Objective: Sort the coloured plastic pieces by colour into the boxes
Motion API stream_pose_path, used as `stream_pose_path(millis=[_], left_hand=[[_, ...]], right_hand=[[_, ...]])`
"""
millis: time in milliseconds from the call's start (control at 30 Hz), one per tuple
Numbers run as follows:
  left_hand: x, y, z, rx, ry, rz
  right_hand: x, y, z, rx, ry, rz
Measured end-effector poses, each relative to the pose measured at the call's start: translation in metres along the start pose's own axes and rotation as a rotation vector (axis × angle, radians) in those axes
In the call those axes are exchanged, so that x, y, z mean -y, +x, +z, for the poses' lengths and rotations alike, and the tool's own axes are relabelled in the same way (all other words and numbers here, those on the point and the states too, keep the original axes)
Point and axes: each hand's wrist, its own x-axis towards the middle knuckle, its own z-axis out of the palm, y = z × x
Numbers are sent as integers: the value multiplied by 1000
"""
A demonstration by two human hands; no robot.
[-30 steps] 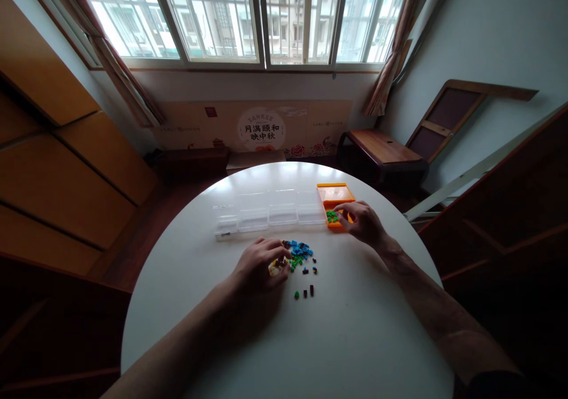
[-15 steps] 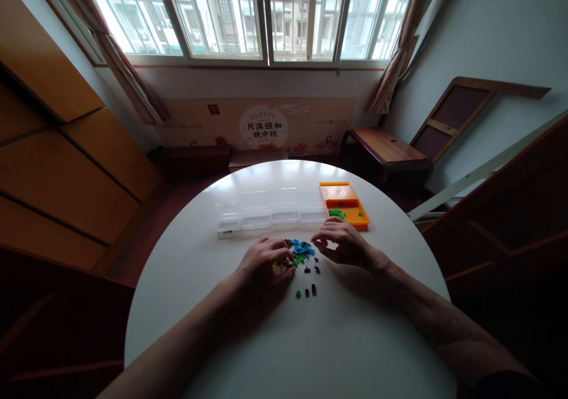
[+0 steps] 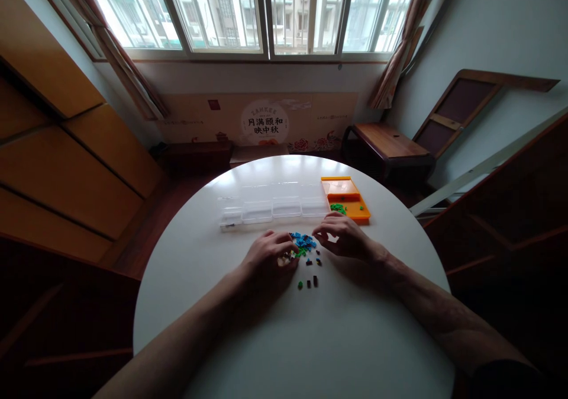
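A small heap of tiny bricks (image 3: pixel 303 244), blue, green, dark and yellow, lies in the middle of a round white table (image 3: pixel 293 328). My left hand (image 3: pixel 268 258) rests on the heap's left side, fingers curled over some pieces. My right hand (image 3: pixel 344 237) hovers at the heap's right edge, fingers bent in a pinch; what they hold, if anything, is too small to see. An orange tray (image 3: pixel 350 205) with several green bricks in it sits behind my right hand.
A row of clear plastic boxes (image 3: pixel 275 208) stands behind the heap, left of the orange tray. A few loose dark and green bricks (image 3: pixel 307 282) lie nearer to me. Wooden furniture surrounds the table; a window is beyond.
My right hand has left the orange tray and come back to the right edge of the brick heap. My left hand has stayed on the heap.
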Motion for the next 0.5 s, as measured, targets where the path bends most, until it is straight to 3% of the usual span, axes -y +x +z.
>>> stream_pose_path(millis=[500], left_hand=[[-3, 0, 10, -20, 51, -18]], right_hand=[[2, -2, 3, 5, -20, -2]])
